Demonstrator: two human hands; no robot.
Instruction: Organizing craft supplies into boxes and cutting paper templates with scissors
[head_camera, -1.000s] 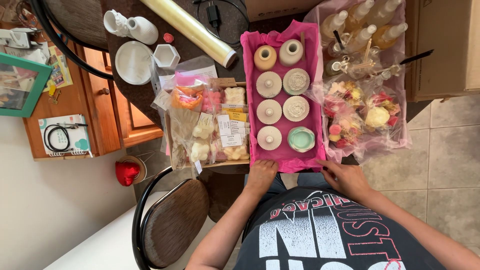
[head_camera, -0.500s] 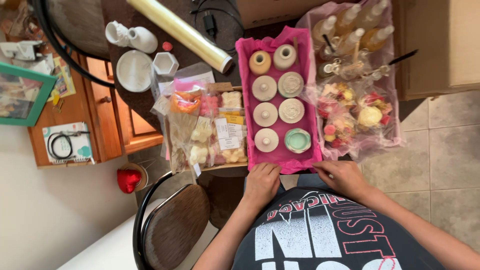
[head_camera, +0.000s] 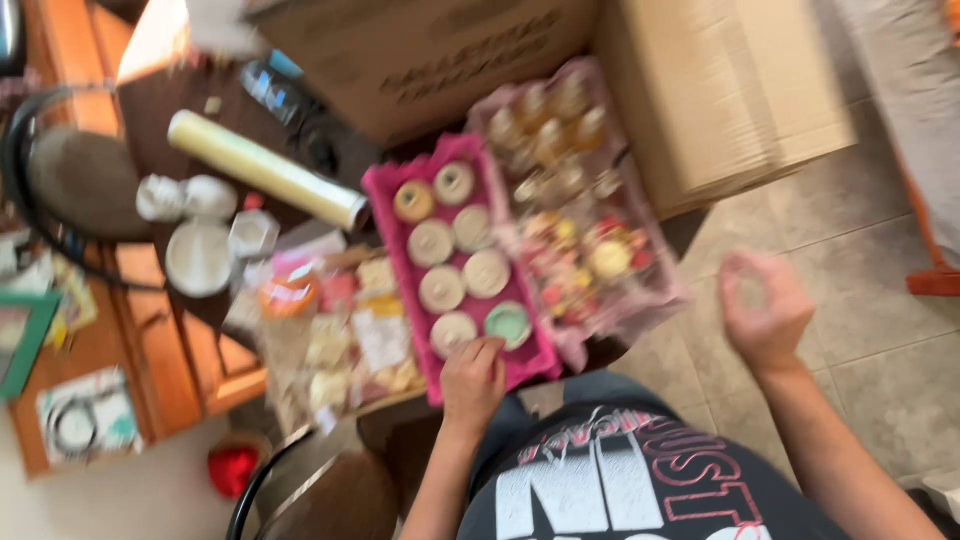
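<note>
The left hand (head_camera: 472, 378) rests curled on the near edge of the pink tray (head_camera: 388, 215) beside a round candle (head_camera: 453, 331), clamping nothing, while the right hand (head_camera: 765, 308), blurred and loosely curled, hangs empty past the table's right edge.

Beige tile floor (head_camera: 870, 300) showing at right, orange wooden cabinet (head_camera: 150, 340) sitting left, dark-seated chair (head_camera: 320, 500) standing below, daylight washing the blurred frame

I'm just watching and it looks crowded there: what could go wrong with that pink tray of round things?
The left hand rests at the near edge of the pink tray, which seems to reach the table's edge; a push or tug might tip it. The round containers sit loose in rows and could slide. The right hand is off over the floor, so it gives the tray no support.
</note>
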